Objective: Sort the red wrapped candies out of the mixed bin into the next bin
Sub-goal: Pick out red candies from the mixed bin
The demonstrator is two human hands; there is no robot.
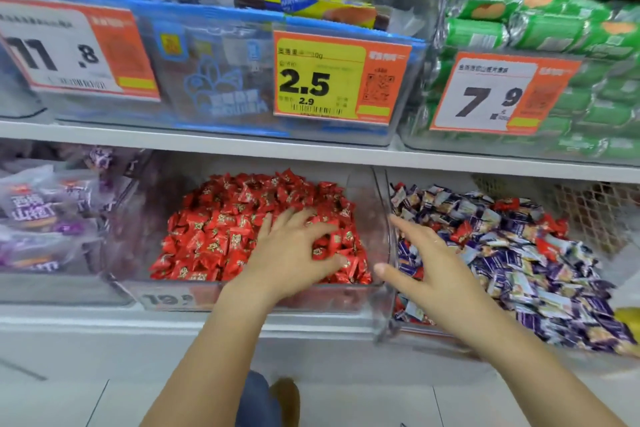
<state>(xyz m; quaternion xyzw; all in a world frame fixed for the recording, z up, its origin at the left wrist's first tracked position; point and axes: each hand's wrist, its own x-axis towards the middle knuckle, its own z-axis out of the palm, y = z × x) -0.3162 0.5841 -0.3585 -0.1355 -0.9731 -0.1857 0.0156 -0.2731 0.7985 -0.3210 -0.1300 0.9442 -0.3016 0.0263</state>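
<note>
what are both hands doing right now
Left hand: open, fingers spread on the red wrapped candies.
Right hand: open, holding nothing.

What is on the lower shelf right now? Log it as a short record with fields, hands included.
red bin: clear, full of red wrapped candies
mixed bin: to its right, purple-and-white candies with red strays among them
left hand: over the red pile, fingers spread, nothing clearly held
right hand: over the mixed bin's near left corner, fingers straight, empty
far left bin: purple packets

Sorted bin point(242, 291) sits left of (touching) mixed bin point(388, 218).
</note>
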